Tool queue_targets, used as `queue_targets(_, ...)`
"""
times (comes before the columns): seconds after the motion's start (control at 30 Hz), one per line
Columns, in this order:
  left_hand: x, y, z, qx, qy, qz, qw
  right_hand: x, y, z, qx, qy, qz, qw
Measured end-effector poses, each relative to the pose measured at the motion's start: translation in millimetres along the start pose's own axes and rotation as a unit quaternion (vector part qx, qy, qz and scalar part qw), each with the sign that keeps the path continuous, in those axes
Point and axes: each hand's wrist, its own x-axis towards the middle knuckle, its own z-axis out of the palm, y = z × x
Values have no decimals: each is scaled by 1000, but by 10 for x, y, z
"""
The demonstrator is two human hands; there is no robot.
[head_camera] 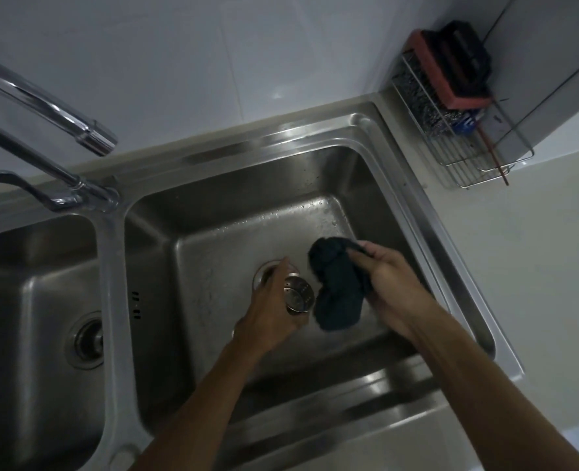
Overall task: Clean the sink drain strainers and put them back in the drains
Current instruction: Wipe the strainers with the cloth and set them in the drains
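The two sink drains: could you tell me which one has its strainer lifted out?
The right basin's drain: its strainer is in the left hand. The left basin's drain looks undisturbed.

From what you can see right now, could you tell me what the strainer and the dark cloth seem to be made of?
The strainer in the left hand looks like polished stainless steel: a bright, reflective cup with rows of small punched holes. The dark cloth in the right hand appears to be soft, matte fabric, bunched in folds; the weave is too dim to tell.

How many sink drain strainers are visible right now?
2: one strainer held in the left hand above the right basin drain; one seated in the left basin drain.
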Motion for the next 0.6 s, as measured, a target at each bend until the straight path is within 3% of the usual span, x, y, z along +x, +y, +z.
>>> queue_targets(0.27, 195, -308, 638, 269, -34, 49, 961, -104, -187, -472, 1, 31, -50, 998)
queue_targets(0.43, 205, -331, 589, 319, -71, 46, 944, -102, -132, -460, -7, 46, -37, 998)
queue_targets(0.6, -27, -356, 312, 337, -89, -12, 937, -107, -112, -320, -13, 45, -22, 999)
